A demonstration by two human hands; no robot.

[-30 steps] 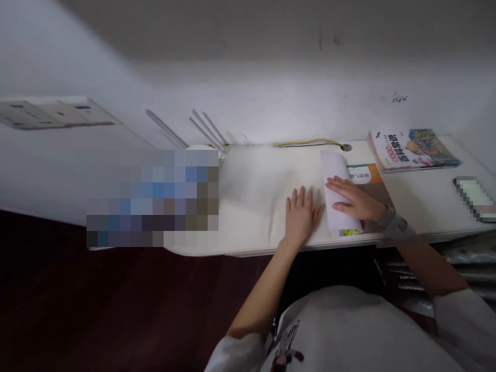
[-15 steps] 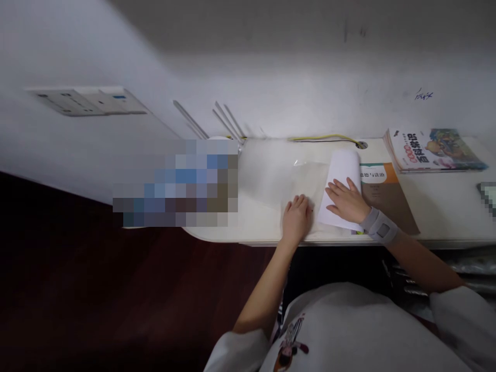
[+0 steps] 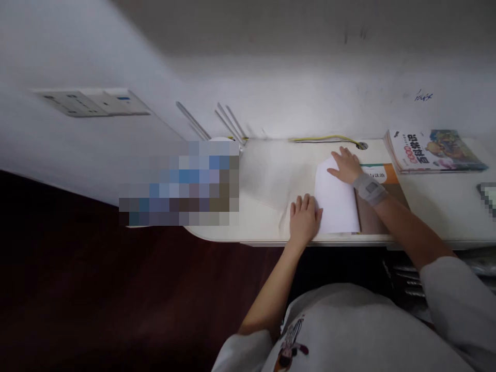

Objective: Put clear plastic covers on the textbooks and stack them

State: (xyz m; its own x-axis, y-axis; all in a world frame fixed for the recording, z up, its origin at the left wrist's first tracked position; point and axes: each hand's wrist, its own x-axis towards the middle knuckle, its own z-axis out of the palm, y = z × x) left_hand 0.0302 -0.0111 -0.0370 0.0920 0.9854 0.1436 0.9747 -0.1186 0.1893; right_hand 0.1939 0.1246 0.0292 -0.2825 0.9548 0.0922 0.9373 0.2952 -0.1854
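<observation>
A brown and orange book (image 3: 382, 199) lies on the white desk (image 3: 434, 217) in front of me, with a white cover sheet (image 3: 336, 204) folded over its left side. My left hand (image 3: 304, 219) rests flat, fingers together and stretched, on the clear wrapping film (image 3: 279, 178) at the sheet's left edge. My right hand (image 3: 346, 164), with a grey band on the wrist, lies open and flat on the far top corner of the white sheet.
A colourful book (image 3: 432, 150) lies at the back right of the desk. A yellow cable (image 3: 325, 138) runs along the wall to a desk hole. A blurred-out patch covers the desk's left end. Wall sockets (image 3: 91, 101) sit on the left wall; dark floor lies below.
The white sheet now lies flatter over the book. My right hand slid from the sheet's middle up to its far corner. My left hand spread and shifted slightly right against the sheet's edge.
</observation>
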